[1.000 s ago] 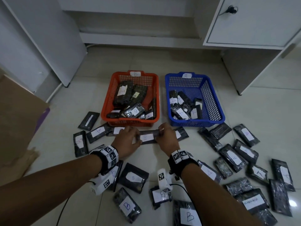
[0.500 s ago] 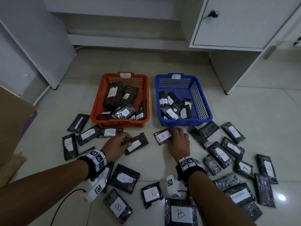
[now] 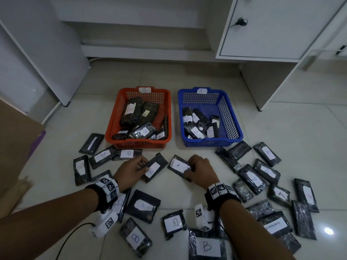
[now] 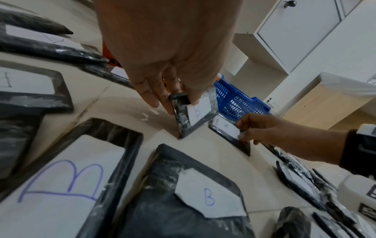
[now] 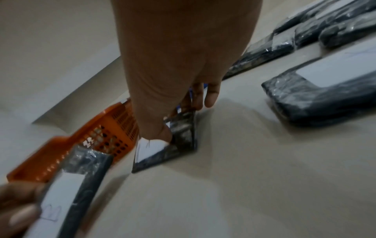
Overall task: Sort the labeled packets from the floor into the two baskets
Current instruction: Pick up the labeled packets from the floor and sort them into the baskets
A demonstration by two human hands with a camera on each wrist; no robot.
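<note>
A dark packet labelled B point(image 3: 155, 167) was pinched at its near end by the left hand point(image 3: 129, 170), thumb on the label and fingers beneath, just in front of the orange basket point(image 3: 112, 131). Beside it, a packet labelled A point(image 3: 178, 166) was gripped along its right edge by the right hand point(image 3: 200, 172), close before the blue basket point(image 3: 234, 117). Both baskets already held labelled packets. Many more packets point(image 3: 251, 178) were scattered over the tiled floor point(image 3: 187, 196) around both forearms, and white cabinets point(image 3: 272, 27) stood behind
</note>
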